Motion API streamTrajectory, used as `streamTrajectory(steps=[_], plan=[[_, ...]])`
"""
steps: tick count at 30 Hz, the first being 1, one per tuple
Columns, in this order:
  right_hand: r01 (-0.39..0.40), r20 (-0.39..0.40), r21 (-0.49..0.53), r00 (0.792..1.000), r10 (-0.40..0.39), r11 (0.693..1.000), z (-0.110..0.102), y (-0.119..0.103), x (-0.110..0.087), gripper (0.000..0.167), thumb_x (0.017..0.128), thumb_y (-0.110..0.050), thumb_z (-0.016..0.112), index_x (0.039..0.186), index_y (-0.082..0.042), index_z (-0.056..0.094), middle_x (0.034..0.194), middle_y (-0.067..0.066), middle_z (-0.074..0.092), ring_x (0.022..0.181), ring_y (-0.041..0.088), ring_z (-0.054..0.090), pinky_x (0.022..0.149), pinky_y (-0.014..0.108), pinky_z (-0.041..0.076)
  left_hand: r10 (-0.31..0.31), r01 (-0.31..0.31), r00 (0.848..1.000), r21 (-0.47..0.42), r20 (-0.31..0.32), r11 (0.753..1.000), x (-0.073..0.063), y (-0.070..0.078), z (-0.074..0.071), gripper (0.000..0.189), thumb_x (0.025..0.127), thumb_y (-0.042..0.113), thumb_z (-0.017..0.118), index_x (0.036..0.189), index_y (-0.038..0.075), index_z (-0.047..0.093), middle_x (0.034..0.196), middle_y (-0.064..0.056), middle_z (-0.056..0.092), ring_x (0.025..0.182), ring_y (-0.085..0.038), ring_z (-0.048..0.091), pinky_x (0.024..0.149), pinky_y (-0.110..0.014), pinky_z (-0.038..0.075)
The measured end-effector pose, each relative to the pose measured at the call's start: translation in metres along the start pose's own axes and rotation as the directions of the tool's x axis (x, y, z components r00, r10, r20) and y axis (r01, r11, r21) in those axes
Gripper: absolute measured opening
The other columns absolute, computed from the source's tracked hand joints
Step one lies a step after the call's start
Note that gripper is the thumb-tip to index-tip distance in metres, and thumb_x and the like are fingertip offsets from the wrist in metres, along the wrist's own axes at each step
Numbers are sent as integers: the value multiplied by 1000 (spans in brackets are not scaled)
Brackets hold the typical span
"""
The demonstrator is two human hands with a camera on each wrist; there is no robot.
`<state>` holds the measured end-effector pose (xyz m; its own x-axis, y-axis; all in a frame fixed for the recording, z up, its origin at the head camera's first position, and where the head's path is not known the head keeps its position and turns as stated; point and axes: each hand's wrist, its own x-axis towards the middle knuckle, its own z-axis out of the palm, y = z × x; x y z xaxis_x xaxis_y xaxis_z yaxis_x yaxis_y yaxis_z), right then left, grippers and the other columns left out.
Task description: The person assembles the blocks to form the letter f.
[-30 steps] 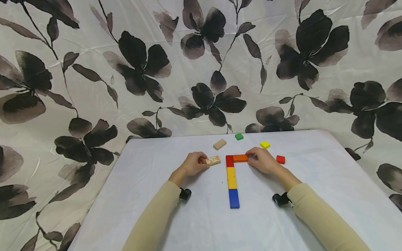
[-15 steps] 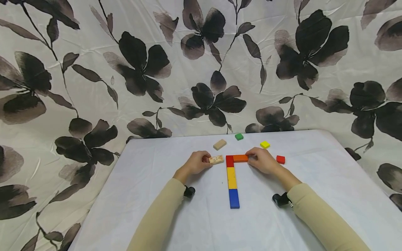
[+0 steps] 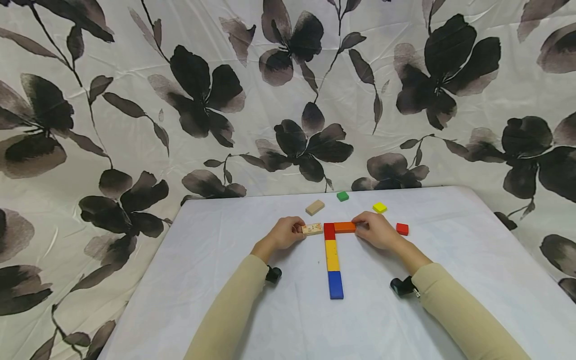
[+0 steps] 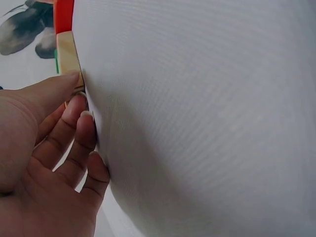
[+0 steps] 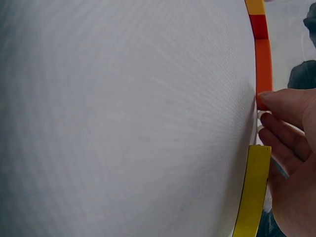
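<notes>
My left hand pinches the near end of a pale wooden block with a printed top. The block lies flat, its other end right against or just short of a red block; I cannot tell which. On the red block's right side sits an orange block, whose outer end my right hand holds between thumb and fingers. Below the red block, a yellow block and a blue block run in a line toward me. A yellow block lies by my fingers in the right wrist view.
Loose on the white table are a plain wooden block, a green block, a small yellow block and a small red block. Behind the table's far edge hangs a flowered cloth.
My left hand has slid the printed wooden block rightward, narrowing the gap to the red block. My right hand has stayed at the orange block's end.
</notes>
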<state>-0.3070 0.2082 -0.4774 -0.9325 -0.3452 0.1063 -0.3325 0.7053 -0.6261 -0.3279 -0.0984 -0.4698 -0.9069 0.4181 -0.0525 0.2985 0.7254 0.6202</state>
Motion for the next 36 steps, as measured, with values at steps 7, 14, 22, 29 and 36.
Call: streamTrajectory(steps=[7, 14, 22, 29, 36], plan=[[-7, -2, -1, 1000, 7, 1000, 0, 0, -1, 32, 96, -3, 65, 127, 4, 67, 126, 18, 67, 117, 37, 61, 106, 54, 49, -6, 6, 1000, 10, 2, 1000, 2, 1, 2, 26, 95, 9, 74, 120, 3, 67, 89, -1, 57, 83, -14, 51, 75, -27, 43], [-12, 3, 5, 1000, 12, 1000, 0, 0, -1, 32, 96, -4, 65, 127, 3, 67, 126, 18, 67, 117, 36, 61, 106, 54, 49, -18, 18, 1000, 16, -2, 1000, 3, 4, 4, 26, 96, 10, 72, 121, 4, 67, 89, 0, 56, 82, -14, 50, 74, -27, 42], [-16, 5, 13, 1000, 16, 1000, -1, 0, 0, 32, 97, -4, 64, 127, 3, 67, 127, 19, 67, 118, 37, 60, 106, 55, 49, -13, 14, 1000, 27, -13, 1000, 2, 8, 4, 25, 96, 9, 72, 121, 5, 66, 88, 0, 54, 82, -14, 49, 75, -28, 40], [-15, 5, 15, 1000, 15, 1000, -1, 2, 1, 31, 96, -4, 64, 127, 3, 68, 127, 19, 67, 118, 37, 60, 106, 55, 49, -2, 3, 1000, 27, -20, 1000, 3, 9, 5, 24, 96, 8, 72, 119, 4, 66, 87, -1, 54, 81, -14, 49, 74, -28, 41], [-19, 5, 13, 1000, 19, 1000, 0, 2, 1, 31, 96, -3, 64, 126, 3, 68, 126, 18, 67, 118, 36, 61, 106, 54, 49, -8, 9, 1000, 47, -22, 999, 1, 11, 4, 26, 97, 8, 71, 121, 3, 65, 87, 0, 54, 81, -14, 49, 75, -29, 41]])
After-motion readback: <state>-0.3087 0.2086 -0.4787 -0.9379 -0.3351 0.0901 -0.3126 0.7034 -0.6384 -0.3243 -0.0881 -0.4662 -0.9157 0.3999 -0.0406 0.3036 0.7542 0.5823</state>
